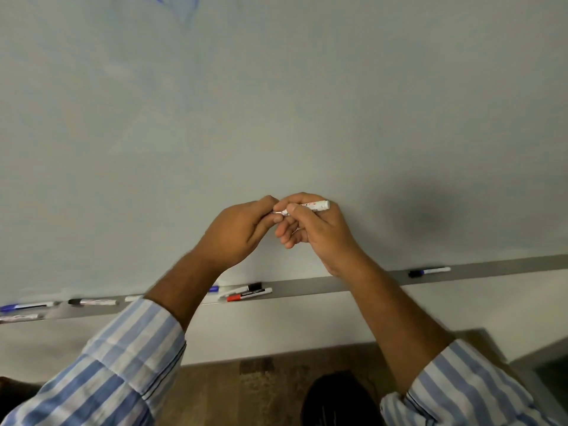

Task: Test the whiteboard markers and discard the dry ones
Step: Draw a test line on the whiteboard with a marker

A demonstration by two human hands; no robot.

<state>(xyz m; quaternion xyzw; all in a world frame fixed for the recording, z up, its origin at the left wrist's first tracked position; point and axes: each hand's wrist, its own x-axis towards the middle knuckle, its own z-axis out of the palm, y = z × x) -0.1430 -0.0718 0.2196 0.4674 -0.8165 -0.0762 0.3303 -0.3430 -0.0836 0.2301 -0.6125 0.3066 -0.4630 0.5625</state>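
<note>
Both my hands are raised in front of the whiteboard (276,103), holding one white marker (316,205) between them. My right hand (319,229) grips the marker's barrel, whose back end sticks out to the right. My left hand (242,229) pinches the marker's left end, where the cap or tip is hidden by my fingers. The marker is close to the board; I cannot tell if it touches. Faint blue scribbles (181,4) mark the board's top.
The grey marker tray (322,285) runs along the board's bottom. On it lie a red-capped marker (249,295), a black-capped marker (246,288), a marker at the right (428,271), and several more at the left (92,301). A dark object (335,398) sits on the floor.
</note>
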